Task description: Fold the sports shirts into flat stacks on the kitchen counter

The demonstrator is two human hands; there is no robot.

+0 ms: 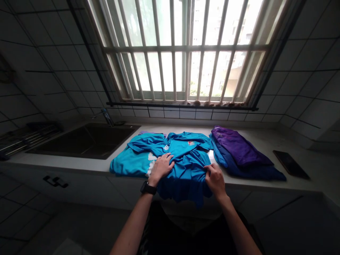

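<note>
A blue T-shirt (186,159) with a small crest on its chest lies wrinkled on the counter, its lower part hanging over the front edge. My left hand (162,166), with a dark watch (148,188) on the wrist, rests on the shirt's left side, fingers stretched out over the cloth. At the shirt's right side my right hand (214,177) pinches the fabric between thumb and fingers. Beneath the shirt's left sleeve is a lighter turquoise garment (127,161) with a white print. The lower edge of the blue shirt is in shadow.
Folded purple and dark blue clothes (236,147) are stacked on the right of the counter (287,138), with a phone (290,164) beyond them. A dark sink (79,141) with a faucet (107,117) is at the left. Behind stands a barred window (186,49).
</note>
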